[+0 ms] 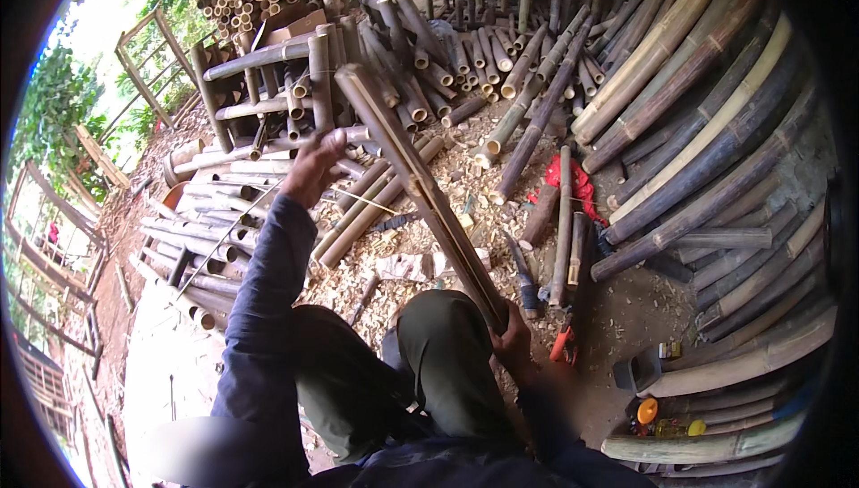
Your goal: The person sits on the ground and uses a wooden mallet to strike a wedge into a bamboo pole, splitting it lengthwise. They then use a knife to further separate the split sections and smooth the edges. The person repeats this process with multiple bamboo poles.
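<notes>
A long bamboo pole point(416, 179), split lengthwise with its hollow side showing, slants over my right knee. My right hand point(514, 345) is closed around its lower end. To the left of the pole my left hand point(311, 166) is raised, its fingers apart and not touching the pole. A thin pale strip point(367, 200) shows just beyond this hand, and a thin dark stick point(228, 239) runs down-left from near the wrist. Whether either touches the hand I cannot make out. A knife-like tool with a dark handle point(526, 289) lies on the ground right of the pole.
Wood shavings point(447, 246) cover the ground ahead. Cut bamboo lengths point(206, 242) lie at the left, and long bamboo poles point(716, 130) lean along the right. A bamboo rack point(268, 85) stands behind. A saw with an orange handle point(562, 345) and a red bag point(577, 188) are at right.
</notes>
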`<state>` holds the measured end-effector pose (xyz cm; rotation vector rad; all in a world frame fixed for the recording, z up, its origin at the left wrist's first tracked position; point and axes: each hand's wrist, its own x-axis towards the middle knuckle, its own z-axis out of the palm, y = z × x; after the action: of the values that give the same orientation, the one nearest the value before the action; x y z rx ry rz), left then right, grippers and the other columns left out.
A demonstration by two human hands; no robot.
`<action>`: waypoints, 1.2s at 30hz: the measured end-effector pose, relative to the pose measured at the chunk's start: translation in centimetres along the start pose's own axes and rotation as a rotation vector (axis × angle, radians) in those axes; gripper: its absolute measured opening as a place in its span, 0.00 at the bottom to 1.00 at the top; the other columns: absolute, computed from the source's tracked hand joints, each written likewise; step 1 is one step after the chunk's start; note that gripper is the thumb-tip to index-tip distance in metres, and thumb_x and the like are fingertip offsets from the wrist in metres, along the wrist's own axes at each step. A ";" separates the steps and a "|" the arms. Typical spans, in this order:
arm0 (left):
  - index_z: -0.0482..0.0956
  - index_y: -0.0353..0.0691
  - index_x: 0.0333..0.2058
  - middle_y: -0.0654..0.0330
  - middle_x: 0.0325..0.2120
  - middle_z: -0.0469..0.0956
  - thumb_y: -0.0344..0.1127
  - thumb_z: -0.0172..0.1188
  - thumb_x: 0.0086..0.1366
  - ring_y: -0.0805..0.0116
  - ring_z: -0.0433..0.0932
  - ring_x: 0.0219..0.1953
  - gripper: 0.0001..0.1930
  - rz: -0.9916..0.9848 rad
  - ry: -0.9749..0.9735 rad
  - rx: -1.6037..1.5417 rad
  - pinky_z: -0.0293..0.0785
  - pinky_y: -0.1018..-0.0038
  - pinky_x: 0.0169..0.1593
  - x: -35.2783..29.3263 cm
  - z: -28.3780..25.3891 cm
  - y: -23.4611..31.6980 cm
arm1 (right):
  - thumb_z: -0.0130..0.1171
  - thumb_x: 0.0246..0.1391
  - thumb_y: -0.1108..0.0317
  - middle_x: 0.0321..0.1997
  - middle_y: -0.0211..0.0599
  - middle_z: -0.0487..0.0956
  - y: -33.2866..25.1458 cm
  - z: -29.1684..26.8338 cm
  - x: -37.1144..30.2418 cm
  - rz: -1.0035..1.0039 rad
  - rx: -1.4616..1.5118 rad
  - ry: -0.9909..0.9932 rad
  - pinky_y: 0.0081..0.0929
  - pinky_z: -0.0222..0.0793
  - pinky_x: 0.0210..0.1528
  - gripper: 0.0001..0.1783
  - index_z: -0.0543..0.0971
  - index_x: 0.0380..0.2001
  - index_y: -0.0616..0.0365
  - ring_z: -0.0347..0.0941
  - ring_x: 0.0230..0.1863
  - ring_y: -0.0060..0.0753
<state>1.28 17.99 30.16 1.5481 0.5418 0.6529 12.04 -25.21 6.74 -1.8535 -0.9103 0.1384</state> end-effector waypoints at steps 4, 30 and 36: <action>0.69 0.37 0.66 0.48 0.59 0.76 0.58 0.70 0.62 0.53 0.79 0.56 0.41 -0.224 -0.346 0.368 0.80 0.56 0.52 0.1 -2.5 -3.2 | 0.71 0.49 0.54 0.48 0.54 0.82 2.0 -0.8 -3.2 0.328 0.073 0.098 0.48 0.74 0.53 0.38 0.71 0.60 0.60 0.80 0.53 0.59; 0.75 0.30 0.59 0.50 0.46 0.82 0.38 0.71 0.62 0.57 0.82 0.49 0.30 -0.345 0.201 0.031 0.79 0.62 0.49 -1.8 3.0 -29.4 | 0.74 0.47 0.56 0.72 0.61 0.66 29.8 -19.9 24.5 0.530 -0.823 0.350 0.41 0.57 0.75 0.54 0.60 0.71 0.70 0.62 0.73 0.57; 0.75 0.39 0.58 0.43 0.39 0.84 0.43 0.68 0.59 0.39 0.82 0.43 0.29 -0.085 0.247 0.618 0.76 0.47 0.45 4.3 -0.1 -34.4 | 0.63 0.58 0.66 0.57 0.57 0.76 20.4 -6.0 23.6 0.063 -0.836 0.279 0.48 0.68 0.61 0.30 0.71 0.62 0.62 0.72 0.60 0.55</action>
<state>5.77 23.74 -3.69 2.0134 1.0626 0.6479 42.26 -18.46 -0.39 -2.5775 -0.7626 -0.5297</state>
